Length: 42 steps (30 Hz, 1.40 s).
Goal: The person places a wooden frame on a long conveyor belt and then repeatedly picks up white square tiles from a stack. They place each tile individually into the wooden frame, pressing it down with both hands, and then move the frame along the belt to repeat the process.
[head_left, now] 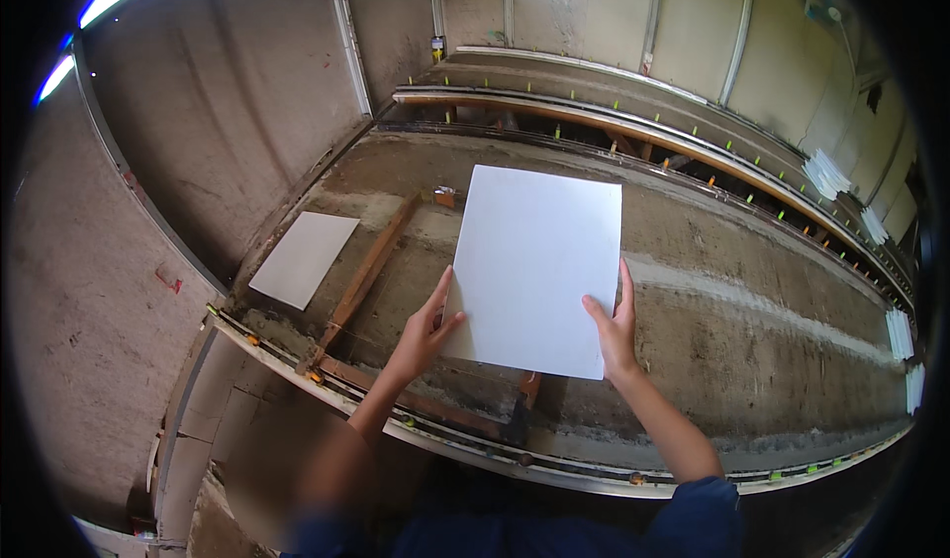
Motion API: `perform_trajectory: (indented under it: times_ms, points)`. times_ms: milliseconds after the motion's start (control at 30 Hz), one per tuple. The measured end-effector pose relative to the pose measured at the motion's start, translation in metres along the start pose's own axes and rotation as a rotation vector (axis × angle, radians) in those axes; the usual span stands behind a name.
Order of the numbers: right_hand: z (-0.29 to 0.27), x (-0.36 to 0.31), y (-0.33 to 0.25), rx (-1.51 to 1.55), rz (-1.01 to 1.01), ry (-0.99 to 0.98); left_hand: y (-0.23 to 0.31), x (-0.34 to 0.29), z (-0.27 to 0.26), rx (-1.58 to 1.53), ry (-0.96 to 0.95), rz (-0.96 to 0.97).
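Between my two hands is a flat white rectangular sheet, perhaps a stack of paper, held up over the wide worn table. My left hand grips its left edge near the lower corner, the thumb lying on the front face. On the opposite edge, my right hand holds it the same way, thumb in front and fingers behind. The sheet hides part of the tabletop. To the left, a similar white sheet lies flat on the table, apart from both hands.
A wooden bar lies beside the flat sheet, with a small shiny-and-brown object at its far end. Long rails with small green and orange pegs cross the back. White paper bundles sit at the far right. Walls enclose the left and back.
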State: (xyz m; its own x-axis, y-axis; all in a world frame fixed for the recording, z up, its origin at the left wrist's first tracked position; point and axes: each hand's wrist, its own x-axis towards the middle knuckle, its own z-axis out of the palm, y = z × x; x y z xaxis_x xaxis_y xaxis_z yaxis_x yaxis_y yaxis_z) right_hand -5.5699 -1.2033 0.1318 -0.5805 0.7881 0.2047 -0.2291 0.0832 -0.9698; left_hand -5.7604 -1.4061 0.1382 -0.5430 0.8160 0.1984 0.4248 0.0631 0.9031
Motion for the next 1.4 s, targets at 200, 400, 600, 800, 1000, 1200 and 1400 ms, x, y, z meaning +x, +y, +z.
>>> perform_trajectory:
  times_ms: [200, 400, 600, 800, 1000, 1200, 1400]
  points:
    - [0.039, 0.015, 0.018, -0.031, 0.037, 0.086, -0.003, 0.022, -0.046, 0.064, -0.054, -0.039]
    - [0.093, 0.029, 0.052, -0.091, 0.054, 0.213, -0.065, 0.078, -0.144, 0.22, -0.19, 0.153]
    - [0.129, 0.018, 0.093, -0.241, 0.111, 0.262, -0.132, 0.112, -0.201, 0.261, -0.35, 0.154]
    - [0.164, 0.006, 0.108, -0.198, 0.262, 0.283, -0.188, 0.119, -0.177, 0.481, -0.286, 0.405]
    - [0.173, 0.004, 0.111, -0.288, 0.313, 0.247, -0.206, 0.108, -0.158, 0.596, -0.22, 0.452]
    - [0.175, 0.0, 0.118, -0.256, 0.369, 0.252, -0.209, 0.099, -0.153, 0.706, -0.187, 0.464]
    - [0.174, 0.001, 0.126, -0.275, 0.362, 0.217, -0.214, 0.096, -0.148, 0.729, -0.168, 0.474]
